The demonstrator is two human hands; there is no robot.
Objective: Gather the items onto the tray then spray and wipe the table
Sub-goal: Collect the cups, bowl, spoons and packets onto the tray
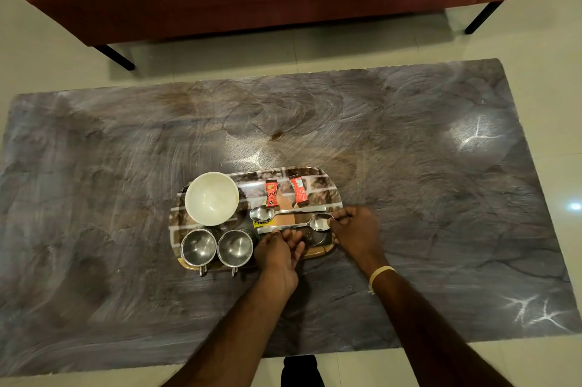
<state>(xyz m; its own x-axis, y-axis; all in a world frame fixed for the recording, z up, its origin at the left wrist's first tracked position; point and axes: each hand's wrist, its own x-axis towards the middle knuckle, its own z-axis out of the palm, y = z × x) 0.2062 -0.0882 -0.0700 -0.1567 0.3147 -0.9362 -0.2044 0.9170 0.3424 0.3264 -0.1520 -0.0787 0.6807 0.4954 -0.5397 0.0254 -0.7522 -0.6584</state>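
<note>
On the oval brick-patterned tray (330,194), a steel spoon (294,224) is lying nearest the person; the right hand (354,229) is pinching its bowl, while the left hand (278,249), fingers loosely extended, is touching its handle. The white round bowl (211,198) is sitting at the tray's far left.

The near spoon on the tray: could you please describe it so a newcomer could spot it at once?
On the table sits a tray with two spoons lying side by side. The near spoon is closest to the person, bowl end pointing right, touched by both hands; the far spoon points its bowl left, untouched.
</note>
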